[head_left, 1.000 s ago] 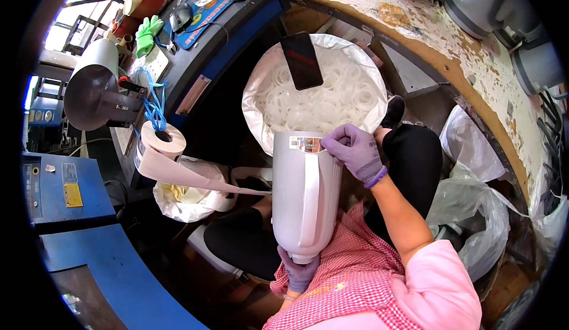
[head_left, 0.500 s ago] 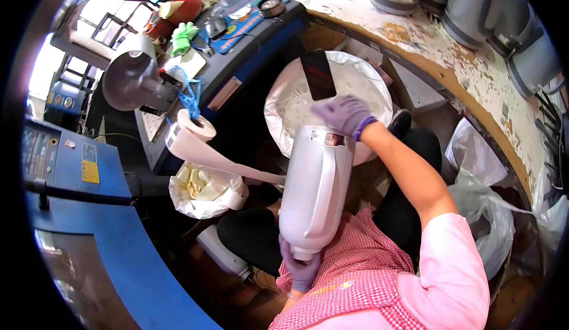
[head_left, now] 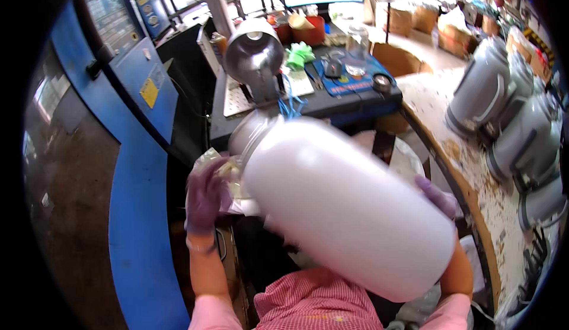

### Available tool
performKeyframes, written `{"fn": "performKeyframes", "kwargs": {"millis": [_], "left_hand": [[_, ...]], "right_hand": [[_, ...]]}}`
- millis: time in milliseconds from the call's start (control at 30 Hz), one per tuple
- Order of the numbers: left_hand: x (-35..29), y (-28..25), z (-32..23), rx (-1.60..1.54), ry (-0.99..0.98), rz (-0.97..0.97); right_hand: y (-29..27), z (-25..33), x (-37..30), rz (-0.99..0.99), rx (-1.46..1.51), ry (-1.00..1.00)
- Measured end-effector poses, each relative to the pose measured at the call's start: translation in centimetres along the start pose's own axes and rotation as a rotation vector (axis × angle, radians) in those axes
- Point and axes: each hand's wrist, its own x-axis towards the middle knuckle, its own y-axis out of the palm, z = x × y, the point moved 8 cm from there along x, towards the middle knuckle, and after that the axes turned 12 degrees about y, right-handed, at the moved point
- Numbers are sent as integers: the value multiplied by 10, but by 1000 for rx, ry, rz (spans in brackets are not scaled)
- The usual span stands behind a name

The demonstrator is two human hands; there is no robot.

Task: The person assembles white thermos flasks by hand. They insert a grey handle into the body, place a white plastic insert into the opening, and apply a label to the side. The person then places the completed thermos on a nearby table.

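Jug: big white plastic jug [head_left: 349, 211], tilted, lying diagonal across mid-frame, neck up-left, base low-right; held close under the camera, above the lap.
Left hand: purple-gloved left hand [head_left: 207, 196] at the jug's neck end, fingers [head_left: 220, 173] curled shut on a crumpled pale wad of paper or plastic [head_left: 228, 176], touching the jug near the neck.
Right hand: purple-gloved right hand [head_left: 438, 195] mostly hidden behind the jug's far side; fingers wrapped onto the jug wall, can't tell how tight.
Clothing: pink checked shirt [head_left: 317, 300] at lower edge.
Left side: blue machine cabinet [head_left: 139, 170] w/ yellow label.
Behind jug: shiny metal lamp shade [head_left: 255, 54] on dark tabletop [head_left: 332, 102] w/ blue mat, green scrap, red box.
Right side: grey metal canisters [head_left: 504, 102] in a row on a stained curved tabletop [head_left: 456, 146].
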Motion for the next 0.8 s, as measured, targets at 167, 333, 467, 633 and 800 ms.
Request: {"fn": "performKeyframes", "kwargs": {"millis": [167,333,467,633,800], "left_hand": [[170,-47,133,390,-129,-245],[249,-61,229,370,-444,-132],[227,-63,198,-110,-380,-658],[89,-65,168,-596,-126,-792],[-78,-74,135,-587,-334,-974]], "right_hand": [[22,-39,45,88,360,219],[68,-22,126,176,563,392],[130,1,196,238,381,213],[254,47,282,312,518,237],[352,107,312,109,137,5]]}}
